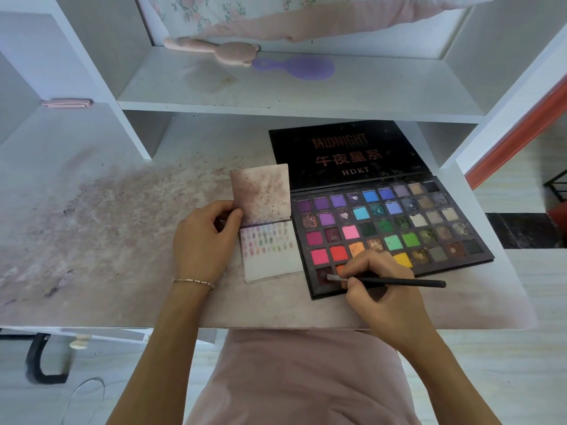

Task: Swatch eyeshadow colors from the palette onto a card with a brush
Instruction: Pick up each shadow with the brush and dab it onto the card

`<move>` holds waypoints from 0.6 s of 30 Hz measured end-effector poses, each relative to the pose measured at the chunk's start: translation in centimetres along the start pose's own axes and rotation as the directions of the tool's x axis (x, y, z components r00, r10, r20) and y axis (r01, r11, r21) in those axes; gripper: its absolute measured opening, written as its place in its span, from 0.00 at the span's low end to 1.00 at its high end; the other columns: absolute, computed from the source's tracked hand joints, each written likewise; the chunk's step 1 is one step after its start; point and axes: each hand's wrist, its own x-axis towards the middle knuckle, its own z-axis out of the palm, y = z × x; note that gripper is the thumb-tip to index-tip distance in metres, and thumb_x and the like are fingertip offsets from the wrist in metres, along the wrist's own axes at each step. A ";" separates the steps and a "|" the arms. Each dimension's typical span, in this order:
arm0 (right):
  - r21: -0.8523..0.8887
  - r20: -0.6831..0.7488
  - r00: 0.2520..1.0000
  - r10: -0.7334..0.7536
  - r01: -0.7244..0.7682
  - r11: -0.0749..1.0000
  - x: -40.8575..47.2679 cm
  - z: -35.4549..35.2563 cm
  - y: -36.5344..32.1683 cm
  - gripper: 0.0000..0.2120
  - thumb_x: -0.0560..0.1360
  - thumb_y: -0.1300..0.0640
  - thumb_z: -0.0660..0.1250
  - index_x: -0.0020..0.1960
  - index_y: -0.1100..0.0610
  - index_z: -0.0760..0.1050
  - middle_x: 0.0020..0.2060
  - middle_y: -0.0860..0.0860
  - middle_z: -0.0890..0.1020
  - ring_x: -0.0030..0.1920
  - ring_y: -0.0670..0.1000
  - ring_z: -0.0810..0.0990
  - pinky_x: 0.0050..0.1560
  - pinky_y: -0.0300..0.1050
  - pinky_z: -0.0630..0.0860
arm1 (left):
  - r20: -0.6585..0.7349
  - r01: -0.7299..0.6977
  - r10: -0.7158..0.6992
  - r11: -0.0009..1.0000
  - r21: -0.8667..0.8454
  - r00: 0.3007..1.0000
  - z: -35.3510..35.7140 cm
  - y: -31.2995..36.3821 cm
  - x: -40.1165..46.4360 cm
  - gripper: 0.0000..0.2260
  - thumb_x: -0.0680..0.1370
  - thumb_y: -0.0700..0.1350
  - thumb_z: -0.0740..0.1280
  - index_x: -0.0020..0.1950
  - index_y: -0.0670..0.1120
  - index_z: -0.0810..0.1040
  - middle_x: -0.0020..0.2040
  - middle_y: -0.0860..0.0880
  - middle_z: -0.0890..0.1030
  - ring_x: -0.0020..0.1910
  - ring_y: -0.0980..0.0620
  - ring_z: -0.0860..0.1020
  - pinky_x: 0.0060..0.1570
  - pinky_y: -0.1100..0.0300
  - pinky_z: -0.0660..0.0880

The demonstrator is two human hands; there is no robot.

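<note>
on the worktop, centre: stained pale worktop (pixel 122 234) with pinkish powder smears across its left half.
palette: open eyeshadow palette (pixel 395 228) lying flat at right of centre; black lid (pixel 346 154) folded back and away, lettered "midnight" and "hdkt"; rows of square pans in purples, blues, greens, pinks, reds, orange, yellow and browns, several crumbled.
card: small folded card (pixel 270 250) just left of the palette, touching or nearly touching its edge; lower leaf lies flat and carries rows of small faint swatches on its upper part; upper leaf (pixel 260 191) stands raised, dusted with reddish speckles.
left hand: left hand (pixel 205 237) beside the card, thumb and fingers pinching the left edge of the raised leaf at the fold; grip narrow, holding the card; thin bracelet (pixel 193 283) on the wrist.
right hand: right hand (pixel 377 280) over the near edge of the palette; grip closed round the brush, pen-fashion.
brush: black-handled brush (pixel 399 282) lying almost level, handle pointing right, pale tip down in a dark reddish pan (pixel 323 273) at the near left corner.
shelf above: white shelf (pixel 276 93) bearing a purple hairbrush (pixel 303 67) and a pink plush item (pixel 214 49), touching end to end.
foreground: pink garment (pixel 300 378) over the person's lap.
</note>
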 end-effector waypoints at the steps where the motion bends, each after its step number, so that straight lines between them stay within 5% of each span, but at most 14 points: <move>1: 0.008 0.002 1.000 0.001 -0.001 1.000 0.0 0.0 0.0 0.04 0.64 0.54 0.61 0.34 0.46 0.72 0.39 0.43 0.78 0.40 0.46 0.75 0.39 0.39 0.73 | 0.000 -0.002 0.002 1.000 0.003 1.000 0.0 0.0 0.0 0.06 0.74 0.45 0.66 0.47 0.48 0.82 0.38 0.57 0.78 0.38 0.55 0.75 0.40 0.62 0.68; 18: 0.049 -0.015 0.999 0.045 -0.044 0.998 0.0 -0.1 0.1 0.03 0.65 0.57 0.62 0.34 0.52 0.73 0.34 0.45 0.78 0.38 0.47 0.75 0.36 0.39 0.73 | 0.006 -0.003 0.003 1.000 0.011 1.000 0.1 -0.2 0.1 0.07 0.75 0.45 0.65 0.48 0.49 0.81 0.39 0.55 0.79 0.37 0.56 0.74 0.36 0.65 0.67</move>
